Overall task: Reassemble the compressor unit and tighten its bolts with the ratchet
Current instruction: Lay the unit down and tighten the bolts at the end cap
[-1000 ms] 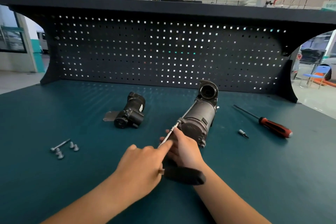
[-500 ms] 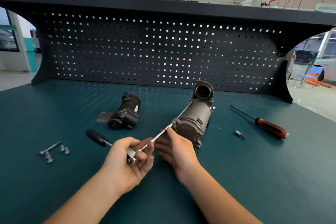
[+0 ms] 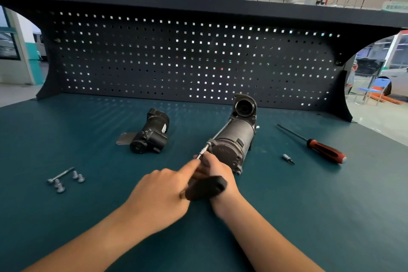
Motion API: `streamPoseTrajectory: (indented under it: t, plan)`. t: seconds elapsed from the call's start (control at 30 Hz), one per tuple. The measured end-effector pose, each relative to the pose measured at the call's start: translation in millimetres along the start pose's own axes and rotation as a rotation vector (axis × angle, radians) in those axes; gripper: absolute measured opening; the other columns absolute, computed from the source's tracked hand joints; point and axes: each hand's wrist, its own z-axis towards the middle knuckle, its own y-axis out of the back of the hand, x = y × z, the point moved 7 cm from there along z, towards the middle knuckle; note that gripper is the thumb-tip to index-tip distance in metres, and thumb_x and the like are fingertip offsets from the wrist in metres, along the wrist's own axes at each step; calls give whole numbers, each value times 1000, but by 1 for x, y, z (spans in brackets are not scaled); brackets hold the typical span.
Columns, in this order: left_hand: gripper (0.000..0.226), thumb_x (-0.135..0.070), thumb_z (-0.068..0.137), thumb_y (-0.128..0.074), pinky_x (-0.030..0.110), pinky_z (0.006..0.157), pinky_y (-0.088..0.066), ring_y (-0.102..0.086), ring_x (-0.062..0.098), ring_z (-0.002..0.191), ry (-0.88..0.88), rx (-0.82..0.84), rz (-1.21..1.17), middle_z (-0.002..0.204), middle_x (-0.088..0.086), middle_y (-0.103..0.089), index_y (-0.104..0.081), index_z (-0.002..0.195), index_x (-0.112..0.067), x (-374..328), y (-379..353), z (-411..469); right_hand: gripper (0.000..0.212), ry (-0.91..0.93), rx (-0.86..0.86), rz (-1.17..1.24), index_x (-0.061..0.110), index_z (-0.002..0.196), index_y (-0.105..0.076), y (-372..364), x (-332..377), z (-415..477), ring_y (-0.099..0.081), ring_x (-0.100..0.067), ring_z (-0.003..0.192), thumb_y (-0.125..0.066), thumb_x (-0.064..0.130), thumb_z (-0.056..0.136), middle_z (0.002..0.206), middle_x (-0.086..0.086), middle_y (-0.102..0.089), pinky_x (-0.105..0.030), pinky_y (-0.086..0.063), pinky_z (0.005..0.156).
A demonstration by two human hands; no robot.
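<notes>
Both bare forearms come in over the near edge of the counter [image 3: 309,216] and meet about mid-counter. The left hand [image 3: 161,196] is knuckles-up, fingers curled at the head end of the ratchet [image 3: 205,187], with the index finger stretched forward along the tool. The ratchet's black handle is a bit blurred, sticks out to the right and lies across the right wrist. The right hand [image 3: 218,170] sits just behind it, partly hidden, with its fingertips curled round the thin extension bar [image 3: 204,150].

The bar's tip is on a bolt head at the near end of the compressor unit [image 3: 234,139]. That's lying on its side a little right of centre, long axis pointing at the back edge, round opening at the far end.

A small cluster of loose bolts [image 3: 64,180], one long and a few short, sits near the left edge. A small socket bit [image 3: 288,158] lies just right of the compressor, then a red-and-black screwdriver [image 3: 324,150] toward the right edge. A separate black housing [image 3: 150,137] with a metal plate sits left of the compressor, well apart from it. A dark pegboard [image 3: 198,62] stands along the back edge.
</notes>
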Motion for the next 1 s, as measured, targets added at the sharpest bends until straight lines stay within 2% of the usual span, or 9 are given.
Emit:
streamPoseTrajectory:
  t: [0.13,0.23,0.27,0.33,0.67,0.77,0.9,0.93,1.0]
  plan:
    - [28,0,90,-47,22,42,-49,-51,11,41,588,82,-1201,63,3,-66,-61,106,-17,31,-27,-11,23,11,21,-69,12,88,-63,-3,-2,1,-66,-16,64,-49,30,95,72,-5,-69,-31,-51,72]
    - [10,-1,79,-51,15,33,-44,-45,5,33,916,164,-2042,58,11,-60,-57,86,2,14,-41,-20,24,6,38,-83,15,86,-65,-3,-2,-1,-67,-14,62,-51,33,94,67,-3,-70,-28,-50,71]
    - [10,-3,77,-50,14,33,-43,-45,5,32,945,130,-2208,58,12,-58,-55,84,3,10,-40,-19,25,6,39,-90,15,86,-65,-3,-1,-2,-67,-13,63,-51,35,94,68,-2,-71,-26,-50,70]
    - [9,-5,81,-48,13,33,-42,-44,4,32,923,66,-2295,57,12,-55,-54,85,1,3,-38,-17,26,7,33,-72,14,90,-65,-1,0,-2,-67,-14,61,-51,35,94,68,-3,-70,-26,-50,66]
    - [24,-2,90,-49,21,39,-48,-55,10,41,687,189,-1659,63,8,-65,-68,102,-10,10,-24,-15,25,-5,53,-12,12,93,-61,-4,0,-4,-60,-11,45,-45,30,97,57,2,-66,-23,-49,54]
    - [39,4,89,-48,22,47,-48,-59,12,48,465,127,-1179,67,2,-68,-67,105,-25,14,-14,-11,21,-6,30,-1,12,88,-60,-2,-1,-2,-60,-13,51,-45,25,97,62,0,-64,-23,-49,52]
    - [36,-23,91,-42,31,81,-47,-60,14,92,51,99,-175,93,-11,-58,-50,117,-47,6,-3,-7,24,-26,13,-49,14,77,-59,0,-4,1,-61,-15,60,-45,19,96,71,-4,-67,-26,-47,62]
    - [39,-26,92,-40,31,81,-46,-57,15,95,13,60,-93,96,-11,-55,-43,120,-52,5,0,-7,25,-29,18,-48,14,77,-60,0,-4,1,-62,-15,60,-44,19,96,71,-4,-68,-26,-47,61]
    - [45,-25,92,-41,29,81,-46,-57,13,95,14,36,-147,100,-15,-57,-36,124,-56,7,-1,-5,23,-38,29,-35,14,80,-60,-1,-3,0,-63,-12,57,-44,20,97,67,-1,-68,-22,-48,57]
